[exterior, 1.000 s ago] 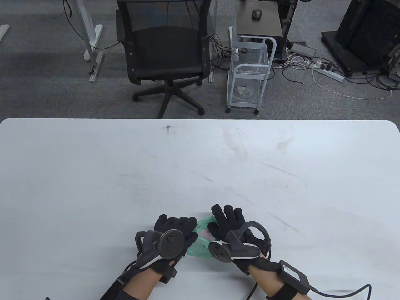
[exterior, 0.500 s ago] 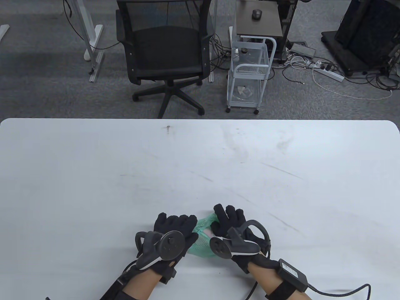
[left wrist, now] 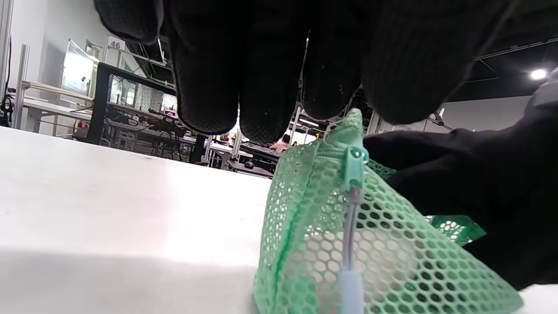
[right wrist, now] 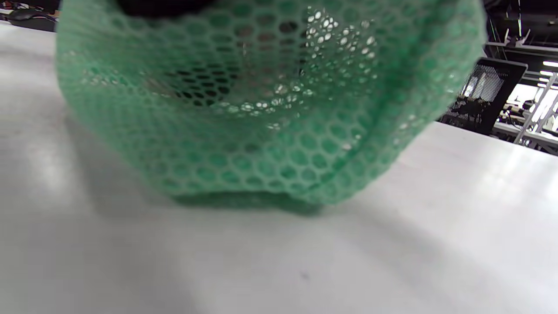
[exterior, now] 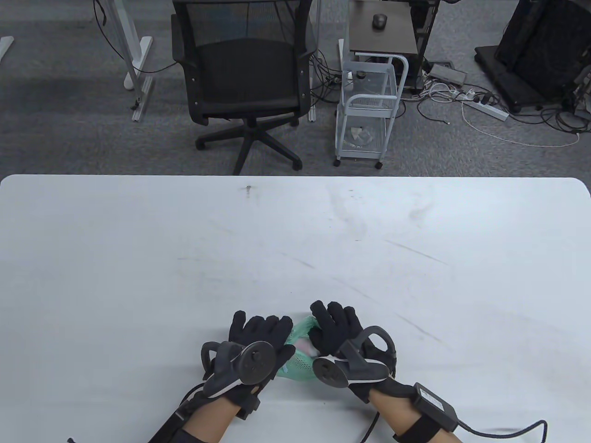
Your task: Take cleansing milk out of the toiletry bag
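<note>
A green mesh toiletry bag [exterior: 295,365] lies near the table's front edge between my hands. My left hand [exterior: 270,331] grips its left side, with the fingers [left wrist: 261,87] over the top by the zipper slider [left wrist: 355,162]. My right hand [exterior: 331,323] grips the bag's right side, its fingers curled over the far rim; it also shows in the left wrist view [left wrist: 479,187]. A pale pinkish thing, likely the cleansing milk [exterior: 305,345], shows in the opening between the hands. The right wrist view is filled by the bag's mesh [right wrist: 270,109]; I cannot make out what is inside.
The white table [exterior: 295,240] stretches far and to both sides. Beyond its far edge stand a black office chair [exterior: 244,78] and a small white cart [exterior: 369,110]. A cable and box [exterior: 434,401] trail from my right wrist.
Both hands stay on the bag. The right hand has shifted slightly and its tracker has turned a little. The bag has barely moved.
</note>
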The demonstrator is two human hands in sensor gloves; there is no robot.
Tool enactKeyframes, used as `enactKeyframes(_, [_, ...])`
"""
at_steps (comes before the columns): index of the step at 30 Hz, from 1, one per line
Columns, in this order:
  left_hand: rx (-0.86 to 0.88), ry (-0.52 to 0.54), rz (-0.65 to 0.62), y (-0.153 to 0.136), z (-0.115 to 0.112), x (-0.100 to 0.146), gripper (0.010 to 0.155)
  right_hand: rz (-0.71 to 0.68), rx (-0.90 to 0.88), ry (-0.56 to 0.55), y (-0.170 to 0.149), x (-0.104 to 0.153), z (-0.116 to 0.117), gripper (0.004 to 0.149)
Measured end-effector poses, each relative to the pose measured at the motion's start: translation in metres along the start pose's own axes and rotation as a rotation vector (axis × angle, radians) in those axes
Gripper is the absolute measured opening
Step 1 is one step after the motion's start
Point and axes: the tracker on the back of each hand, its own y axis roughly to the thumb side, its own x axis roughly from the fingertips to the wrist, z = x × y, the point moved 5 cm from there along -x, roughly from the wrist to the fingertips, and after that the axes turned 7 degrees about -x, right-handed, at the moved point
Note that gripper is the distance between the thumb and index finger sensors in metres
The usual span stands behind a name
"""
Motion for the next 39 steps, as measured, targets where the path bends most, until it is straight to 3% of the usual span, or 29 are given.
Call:
enactKeyframes(21, [-0.021, 0.016, 0.063, -0.013, 0.001, -0.004, 0.048, -0.114, 0.207, -0.207, 0.03, 0.017, -0.043, 0.063])
enactKeyframes(39, [-0.035, 0.046, 0.116, -0.026, 0.006, -0.005, 0.046, 0.001, 0.1, -0.342, 0.003, 0.038, -0.08, 0.063])
